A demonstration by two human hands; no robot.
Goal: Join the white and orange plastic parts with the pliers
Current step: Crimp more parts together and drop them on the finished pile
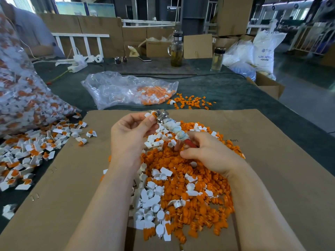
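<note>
My left hand point(133, 132) pinches a white and orange part point(152, 114) between thumb and fingers, raised above the pile. The metal jaws of the pliers point(161, 115) sit against that part. Cloth is wrapped round the pliers' handles, with red grips at the end, and my right hand point(204, 153) grips them low over the pile. Below both hands a heap of loose orange parts point(195, 194) and white parts point(150, 201) lies on a flat sheet of cardboard point(272, 169).
Joined white-and-orange pieces point(30, 154) are spread at the left beside a large full plastic bag point(21, 98). Another bag point(126, 89) and scattered orange parts point(190, 102) lie further back. Two glass bottles, a phone, cartons and a seated person stand at the far table edge.
</note>
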